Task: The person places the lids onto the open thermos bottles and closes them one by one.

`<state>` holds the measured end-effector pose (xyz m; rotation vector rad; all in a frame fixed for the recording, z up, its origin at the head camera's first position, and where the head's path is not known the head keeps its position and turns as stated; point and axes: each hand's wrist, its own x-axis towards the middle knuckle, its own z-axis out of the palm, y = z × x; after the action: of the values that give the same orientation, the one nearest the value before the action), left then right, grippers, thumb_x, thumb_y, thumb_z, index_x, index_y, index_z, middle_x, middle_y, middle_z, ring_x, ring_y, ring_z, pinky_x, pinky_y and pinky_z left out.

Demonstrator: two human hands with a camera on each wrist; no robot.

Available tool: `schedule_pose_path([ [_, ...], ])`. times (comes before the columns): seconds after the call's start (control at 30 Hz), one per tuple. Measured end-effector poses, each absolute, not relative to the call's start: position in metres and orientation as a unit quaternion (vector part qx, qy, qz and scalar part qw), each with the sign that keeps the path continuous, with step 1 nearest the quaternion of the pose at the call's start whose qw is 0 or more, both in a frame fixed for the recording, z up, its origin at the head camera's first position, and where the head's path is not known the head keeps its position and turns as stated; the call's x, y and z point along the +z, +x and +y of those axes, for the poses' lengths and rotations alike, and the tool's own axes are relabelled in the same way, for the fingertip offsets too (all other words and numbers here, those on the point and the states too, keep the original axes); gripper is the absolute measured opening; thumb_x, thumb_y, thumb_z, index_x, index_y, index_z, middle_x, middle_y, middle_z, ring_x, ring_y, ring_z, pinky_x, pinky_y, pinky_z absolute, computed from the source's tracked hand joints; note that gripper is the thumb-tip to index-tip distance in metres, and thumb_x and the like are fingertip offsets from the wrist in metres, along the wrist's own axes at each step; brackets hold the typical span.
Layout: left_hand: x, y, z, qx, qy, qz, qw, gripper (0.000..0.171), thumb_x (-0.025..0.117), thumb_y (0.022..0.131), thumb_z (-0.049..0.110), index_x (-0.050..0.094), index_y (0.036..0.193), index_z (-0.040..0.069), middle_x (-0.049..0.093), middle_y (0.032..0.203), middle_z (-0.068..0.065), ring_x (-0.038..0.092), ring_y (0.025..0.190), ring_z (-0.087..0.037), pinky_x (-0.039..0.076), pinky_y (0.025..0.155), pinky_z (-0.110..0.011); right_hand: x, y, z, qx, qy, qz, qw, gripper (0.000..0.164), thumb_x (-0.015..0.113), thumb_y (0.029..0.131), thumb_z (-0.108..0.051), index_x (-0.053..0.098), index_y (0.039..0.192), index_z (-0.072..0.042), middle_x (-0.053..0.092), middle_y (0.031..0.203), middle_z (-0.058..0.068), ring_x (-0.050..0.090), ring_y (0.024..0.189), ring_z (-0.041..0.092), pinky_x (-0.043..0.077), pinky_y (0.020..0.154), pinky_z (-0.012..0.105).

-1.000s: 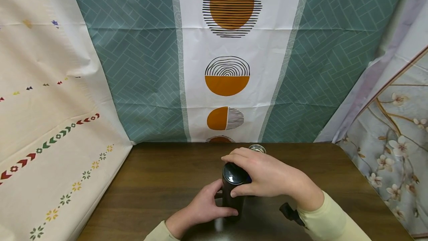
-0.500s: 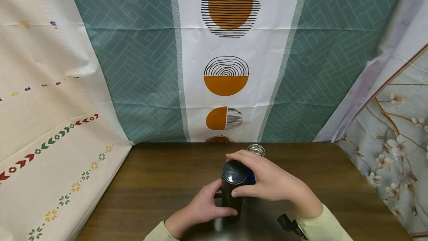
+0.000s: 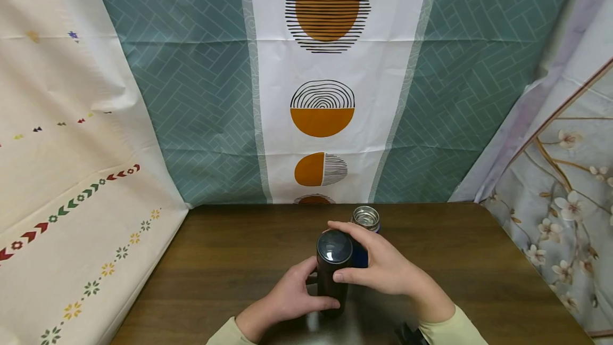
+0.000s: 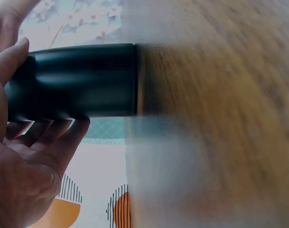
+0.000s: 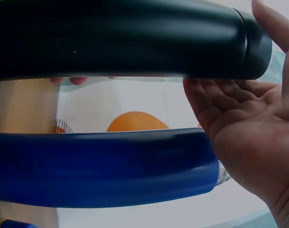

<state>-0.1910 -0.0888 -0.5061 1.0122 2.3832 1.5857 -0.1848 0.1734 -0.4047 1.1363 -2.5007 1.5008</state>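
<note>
An upright black thermos [image 3: 331, 281] stands on the table between my hands, its rounded shiny lid [image 3: 334, 247] on top. My left hand [image 3: 299, 294] grips the lower body, thumb on the near side; in the left wrist view its fingers wrap the black wall close to the base. Up at the lid, my right hand [image 3: 383, 265] holds the top from the right, its thumb on the near side and fingers around the far side. Just behind that hand stands a blue thermos [image 5: 106, 168], its bare steel mouth [image 3: 365, 218] facing up without a lid.
The brown wooden table [image 3: 230, 260] ends at a patterned teal and white curtain [image 3: 206, 121] behind. Embroidered cloth [image 3: 96, 228] hangs at the left, floral cloth [image 3: 565, 238] at the right. A small blue object [image 5: 18, 224] shows at the right wrist view's lower corner.
My right hand has turned around the lid, its wrist swinging nearer and leftward and its fingertips shifting right. More of the blue thermos's mouth shows. My left hand stays on the black thermos.
</note>
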Motion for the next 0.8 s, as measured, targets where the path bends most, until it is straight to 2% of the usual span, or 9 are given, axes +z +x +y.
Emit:
schedule_pose_path([
  [0.23,-0.507,-0.191,-0.087,0.519,0.335,0.785,0.047,0.077,0.1,0.087,0.034,0.06,0.153,0.034,0.07,0.143,0.011,0.067,0.13,-0.014,0.058,0.108,-0.043,-0.415,-0.186,0.175,0.512,0.372,-0.774,0.021,0.082,0.091,0.094,-0.016,0.051,0.166,-0.023,0.063,0.157,0.007,0.066,0.136,0.023,0.051,0.115,0.034],
  [0.33,-0.507,-0.191,-0.087,0.521,0.336,0.783,0.048,0.078,0.099,0.087,0.034,0.06,0.154,0.034,0.07,0.144,0.011,0.067,0.13,-0.014,0.058,0.108,-0.043,-0.417,-0.186,0.175,0.511,0.372,-0.775,0.029,0.082,0.091,0.094,-0.015,0.052,0.165,-0.023,0.063,0.156,0.008,0.066,0.135,0.023,0.051,0.114,0.034],
  [0.57,-0.507,-0.192,-0.088,0.526,0.336,0.779,0.053,0.082,0.099,0.088,0.033,0.057,0.158,0.035,0.068,0.147,0.01,0.067,0.132,-0.016,0.058,0.107,-0.044,-0.419,-0.187,0.174,0.519,0.375,-0.767,0.029,0.079,0.09,0.095,-0.014,0.053,0.165,-0.022,0.064,0.155,0.005,0.069,0.132,0.039,0.055,0.112,0.04],
  [0.8,-0.509,-0.192,-0.087,0.527,0.337,0.778,0.055,0.082,0.099,0.088,0.033,0.057,0.157,0.036,0.068,0.147,0.01,0.067,0.132,-0.016,0.058,0.108,-0.043,-0.423,-0.188,0.173,0.524,0.377,-0.763,0.043,0.079,0.091,0.094,-0.012,0.055,0.163,-0.02,0.065,0.154,0.006,0.07,0.13,0.032,0.055,0.111,0.035],
])
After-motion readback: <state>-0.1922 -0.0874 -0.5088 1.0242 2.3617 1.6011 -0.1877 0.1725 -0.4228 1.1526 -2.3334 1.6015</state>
